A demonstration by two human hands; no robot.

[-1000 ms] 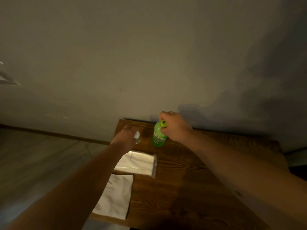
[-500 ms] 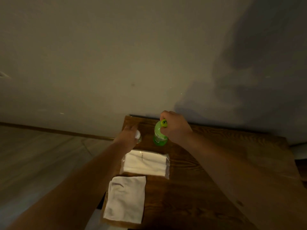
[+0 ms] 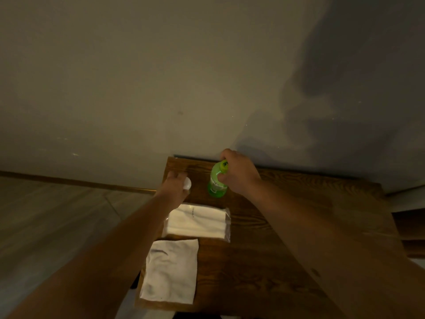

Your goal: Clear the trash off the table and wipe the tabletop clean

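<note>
A green plastic bottle (image 3: pixel 216 184) stands upright near the far edge of the dark wooden table (image 3: pixel 264 261). My right hand (image 3: pixel 239 172) is closed around its neck and cap. My left hand (image 3: pixel 176 185) is wrapped over a small object with a white rounded top (image 3: pixel 187 182) at the table's far left corner; most of that object is hidden. Nearer to me a clear plastic pack of white tissues (image 3: pixel 197 223) lies flat. A white cloth (image 3: pixel 171 271) is spread on the front left corner.
A plain wall (image 3: pixel 161 77) rises right behind the table. To the left lies a wood-pattern floor (image 3: pixel 50 217) with a baseboard. A lower dark surface (image 3: pixel 409 229) shows at the right edge.
Both hands have kept their holds on the bottle and the small white-topped object. The view has shifted, so the table sits further right and lower in frame.
</note>
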